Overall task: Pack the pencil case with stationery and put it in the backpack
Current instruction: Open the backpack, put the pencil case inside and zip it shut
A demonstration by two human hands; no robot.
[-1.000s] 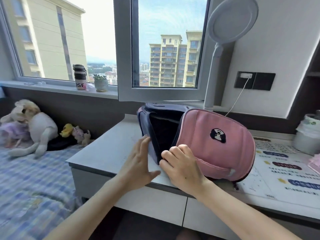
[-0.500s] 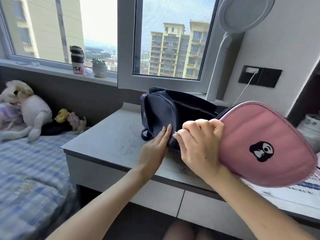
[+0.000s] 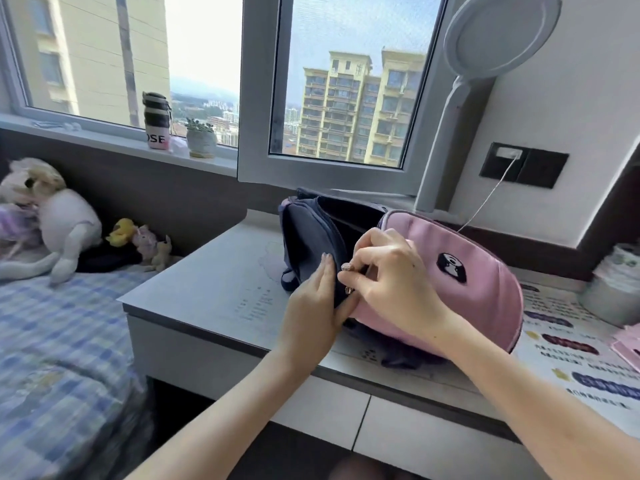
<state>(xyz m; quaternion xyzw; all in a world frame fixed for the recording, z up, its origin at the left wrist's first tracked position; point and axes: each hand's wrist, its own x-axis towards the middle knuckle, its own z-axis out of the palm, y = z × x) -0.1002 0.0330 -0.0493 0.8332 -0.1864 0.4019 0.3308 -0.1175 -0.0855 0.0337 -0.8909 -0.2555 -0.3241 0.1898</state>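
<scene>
View: head camera, looking down over a desk by the window.
Backpack (image 3: 485, 306): lay on the desk (image 3: 214, 282) in the centre of the frame, its pink front panel toward the right and its navy body (image 3: 304, 237) toward the left.
Opening: a dark gap stood between the navy body and the pink panel; what was inside could not be told.
Left hand (image 3: 311, 306): centre of the frame, fingers straight and together, pressed flat on the navy body just beside the opening; it held nothing.
Right hand (image 3: 391, 282): just right of the left hand, fingers curled, thumb and forefinger pinching the backpack at the zip line; whether the zip pull was between them I cannot tell.
Lamp (image 3: 498, 39): white, round head at upper right, behind the backpack.
Window sill: a striped bottle (image 3: 156, 121) and a small plant pot (image 3: 201, 140) stood side by side, upper left.
Bed (image 3: 59, 334): checked cover, lower left, with soft toys (image 3: 65, 220) at its far end.
Printed sheet (image 3: 568, 344): flat on the desk, right edge of the frame.
</scene>
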